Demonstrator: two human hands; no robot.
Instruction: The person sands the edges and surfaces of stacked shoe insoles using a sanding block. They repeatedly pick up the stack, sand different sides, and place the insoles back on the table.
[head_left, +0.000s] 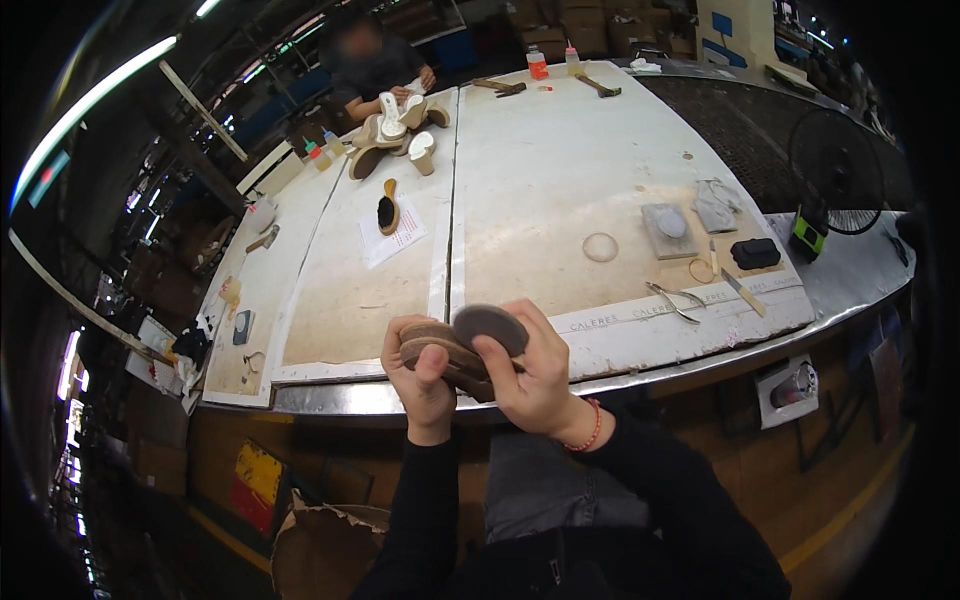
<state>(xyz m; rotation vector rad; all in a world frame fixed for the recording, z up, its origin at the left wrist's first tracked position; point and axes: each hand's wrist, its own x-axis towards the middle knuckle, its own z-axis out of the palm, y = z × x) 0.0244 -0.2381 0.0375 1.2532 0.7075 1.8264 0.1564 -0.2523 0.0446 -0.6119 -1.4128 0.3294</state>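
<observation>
Both my hands are closed in front of the table's near edge. Fingers and thumb of my left hand [412,375] wrap round a brown, layered piece that looks like a shoe sole [440,345]. My right hand [535,375] grips a dark grey, flat oval piece [491,330], its thumb pressed on the lower edge. The grey piece lies against the brown one; I cannot tell whether they are joined. My fingers hide part of both.
White-covered table [540,200] bears a brush [388,210] on paper, several shoes [390,130], pliers [676,302], a knife [743,293], a stone block [668,232], a black case [755,253] and hammers [600,88]. A co-worker [370,70] handles something at the far side. A fan [838,165] stands right.
</observation>
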